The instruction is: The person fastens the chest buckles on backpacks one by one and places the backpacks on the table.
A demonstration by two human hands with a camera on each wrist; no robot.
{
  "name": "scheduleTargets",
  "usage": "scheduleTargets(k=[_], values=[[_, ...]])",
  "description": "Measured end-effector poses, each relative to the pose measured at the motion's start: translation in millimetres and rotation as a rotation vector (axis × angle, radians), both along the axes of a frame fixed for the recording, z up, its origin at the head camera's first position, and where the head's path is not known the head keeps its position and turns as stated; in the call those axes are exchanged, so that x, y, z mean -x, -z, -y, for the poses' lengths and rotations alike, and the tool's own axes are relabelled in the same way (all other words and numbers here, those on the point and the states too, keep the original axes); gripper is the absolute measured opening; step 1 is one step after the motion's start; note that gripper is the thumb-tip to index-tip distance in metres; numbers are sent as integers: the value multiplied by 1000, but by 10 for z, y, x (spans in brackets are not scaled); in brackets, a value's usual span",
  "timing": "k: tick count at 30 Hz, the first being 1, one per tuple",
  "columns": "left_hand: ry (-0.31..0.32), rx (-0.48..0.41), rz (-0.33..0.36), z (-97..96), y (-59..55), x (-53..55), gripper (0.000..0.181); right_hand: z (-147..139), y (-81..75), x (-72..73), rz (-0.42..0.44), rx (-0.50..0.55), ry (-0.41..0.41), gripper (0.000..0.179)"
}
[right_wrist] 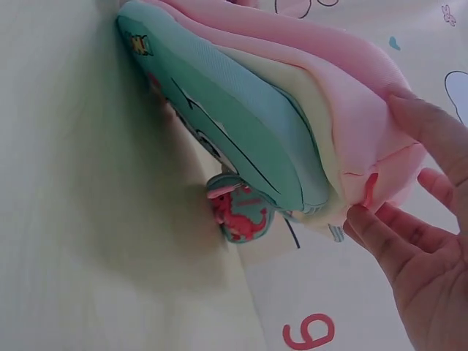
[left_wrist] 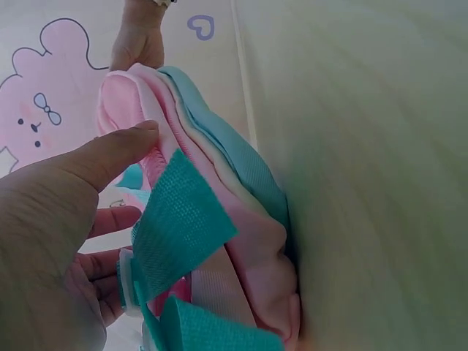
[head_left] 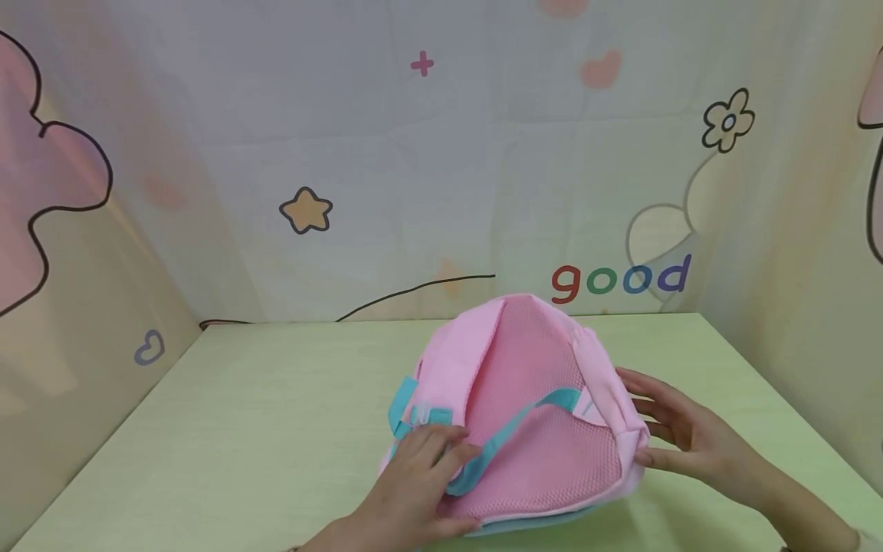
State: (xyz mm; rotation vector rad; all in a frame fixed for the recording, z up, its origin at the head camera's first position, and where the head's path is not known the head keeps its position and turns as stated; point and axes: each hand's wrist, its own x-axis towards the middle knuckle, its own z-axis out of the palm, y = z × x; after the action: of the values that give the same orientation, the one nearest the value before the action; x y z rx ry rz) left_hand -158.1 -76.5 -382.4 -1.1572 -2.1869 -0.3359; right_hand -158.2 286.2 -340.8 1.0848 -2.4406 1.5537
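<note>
A small pink backpack (head_left: pixel 531 414) lies with its mesh back panel up and its padded shoulder straps showing. Its teal front (right_wrist: pixel 241 146), printed with a cartoon face, is turned down toward the table. At the lower left, my left hand (head_left: pixel 414 483) grips the backpack, thumb at its bottom edge and fingers over the strap by the buckle. Teal webbing (left_wrist: pixel 183 219) hangs loose beside that hand's fingers. My right hand (head_left: pixel 697 445) holds the opposite side, thumb and fingertips on the pink side pocket (right_wrist: pixel 373 153).
A small round teal pouch (right_wrist: pixel 241 212) with a red dinosaur print hangs at the backpack's front. The pale green table (head_left: pixel 241 429) extends to the left. Printed cloth walls (head_left: pixel 441 192) enclose the table at the back and sides.
</note>
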Motion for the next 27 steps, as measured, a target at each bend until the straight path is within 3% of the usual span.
scheduleTargets(k=[8, 12, 16, 27], values=[[17, 49, -16, 18, 21, -5, 74, -41, 259, -19, 1, -16, 27, 85], [20, 84, -3, 23, 18, -12, 73, -52, 397, -12, -5, -21, -2, 79], [22, 121, 10, 25, 19, -21, 72, -40, 524, -16, 45, -30, -13, 72], [19, 149, 40, 15, 29, -11, 69, -48, 610, 5, 95, -110, 72, 68]])
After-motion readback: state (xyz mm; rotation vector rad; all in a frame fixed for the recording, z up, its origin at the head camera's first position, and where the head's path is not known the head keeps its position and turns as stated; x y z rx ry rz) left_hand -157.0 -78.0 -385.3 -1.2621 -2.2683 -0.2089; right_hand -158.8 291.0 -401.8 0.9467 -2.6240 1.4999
